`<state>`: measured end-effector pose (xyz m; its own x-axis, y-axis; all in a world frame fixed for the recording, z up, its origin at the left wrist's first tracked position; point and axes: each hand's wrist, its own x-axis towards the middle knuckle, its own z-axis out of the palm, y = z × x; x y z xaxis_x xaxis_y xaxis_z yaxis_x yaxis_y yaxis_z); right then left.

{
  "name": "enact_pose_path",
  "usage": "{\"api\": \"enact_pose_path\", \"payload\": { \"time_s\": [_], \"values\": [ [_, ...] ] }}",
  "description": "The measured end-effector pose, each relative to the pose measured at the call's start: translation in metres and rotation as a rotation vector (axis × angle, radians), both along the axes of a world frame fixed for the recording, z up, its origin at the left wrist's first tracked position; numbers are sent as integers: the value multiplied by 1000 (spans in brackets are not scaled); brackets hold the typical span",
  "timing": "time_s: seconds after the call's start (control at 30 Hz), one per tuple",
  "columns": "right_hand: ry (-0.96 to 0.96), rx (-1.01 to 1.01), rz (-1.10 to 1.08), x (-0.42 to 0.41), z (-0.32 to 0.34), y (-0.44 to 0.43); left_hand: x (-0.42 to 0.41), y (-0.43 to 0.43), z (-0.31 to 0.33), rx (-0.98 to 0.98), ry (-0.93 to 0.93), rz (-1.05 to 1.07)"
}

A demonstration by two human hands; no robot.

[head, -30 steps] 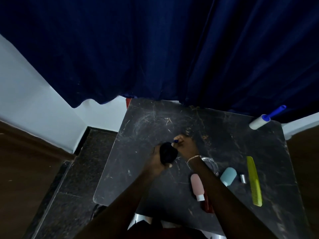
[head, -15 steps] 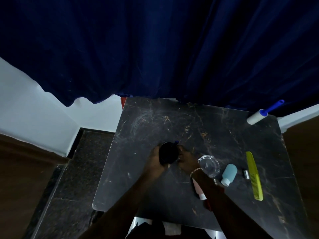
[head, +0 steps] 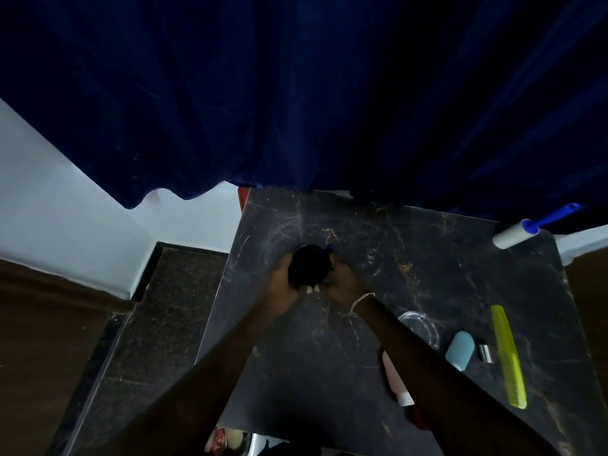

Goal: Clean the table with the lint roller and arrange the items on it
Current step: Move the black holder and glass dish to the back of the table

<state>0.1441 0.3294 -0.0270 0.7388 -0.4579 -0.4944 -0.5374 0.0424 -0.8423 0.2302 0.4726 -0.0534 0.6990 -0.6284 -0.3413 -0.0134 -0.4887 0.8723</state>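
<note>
Both my hands hold a round black container [head: 308, 264] over the left middle of the dark marble table [head: 411, 258]. My left hand [head: 279, 278] grips its left side and my right hand [head: 342, 278] its right side. A small blue tip shows at the container's top. The lint roller [head: 515, 233], white with a blue handle, lies at the table's far right corner. On the right lie a yellow comb [head: 508, 355], a teal bottle [head: 460, 350], a small silver cap [head: 486, 353], a clear glass dish [head: 419, 325] and a pink tube [head: 394, 378], partly hidden by my right forearm.
A dark blue curtain [head: 296, 93] hangs behind the table and over its far edge. A white wall [head: 65, 205] and dark stone floor [head: 158, 324] lie to the left. Faint dusty smears mark the table's far left part.
Both hands have carried the black container farther away and to the left across the table. The glass dish, hidden by my right wrist a second ago, now shows.
</note>
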Motion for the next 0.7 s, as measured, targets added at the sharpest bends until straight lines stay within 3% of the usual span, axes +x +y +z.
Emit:
{"api": "enact_pose_path", "payload": {
  "time_s": [0.1, 0.17, 0.27, 0.37, 0.7],
  "values": [
    [-123, 25, 0, 36, 0, -6, 32, -3, 4, 17, -20, -4],
    [-28, -32, 96, 60, 3, -10, 54, -4, 6, 28, -59, -14],
    [12, -289, 199, 91, 6, -18, 83, -6, 5, 71, -126, 2],
    [21, -277, 303, 120, -15, -30, 107, -11, 6, 108, -139, -9],
    [69, -393, 334, 186, -32, -45, 158, -29, 3, 120, -180, -55]
  ]
}}
